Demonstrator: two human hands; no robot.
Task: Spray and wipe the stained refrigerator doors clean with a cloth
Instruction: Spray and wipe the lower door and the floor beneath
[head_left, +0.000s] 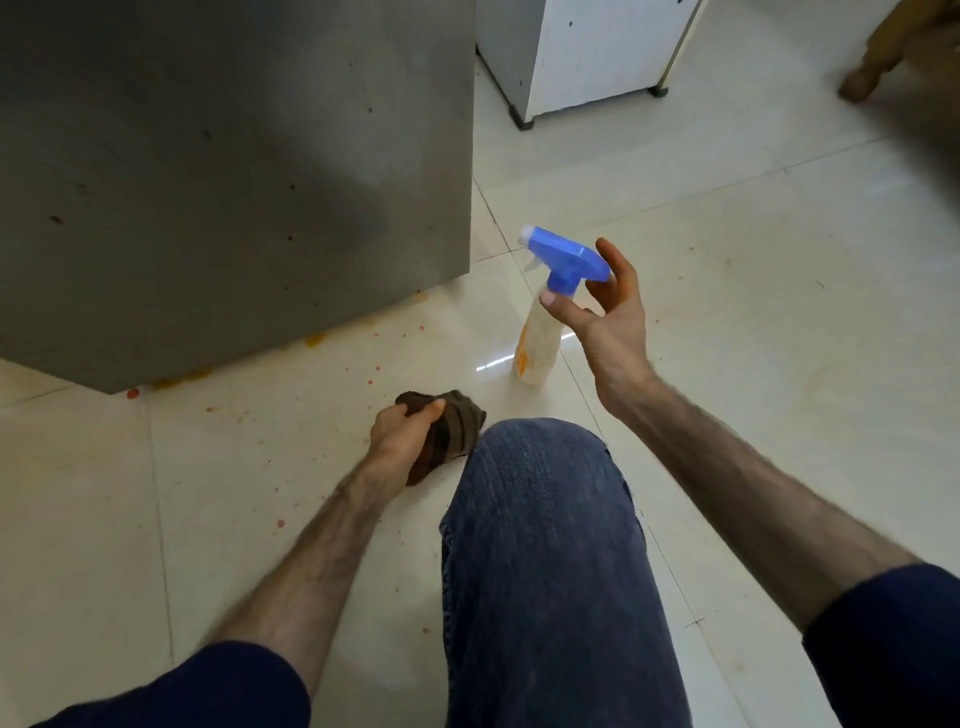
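The grey refrigerator door (234, 171) fills the upper left, with small dark specks and orange drips along its bottom edge. A spray bottle (540, 338) with a blue trigger head stands upright on the floor to the right of the door. My right hand (608, 306) is at its neck with fingers spread apart, thumb close to the neck, not closed around it. My left hand (400, 436) is low near the floor, gripping a bunched brown cloth (452, 426) beside my knee.
My bent knee in blue jeans (540, 545) fills the lower middle. The cream tiled floor (753, 338) carries red and orange splatters near the door. A white appliance (597, 52) stands at the back right. A brown object (878, 57) shows at the top right.
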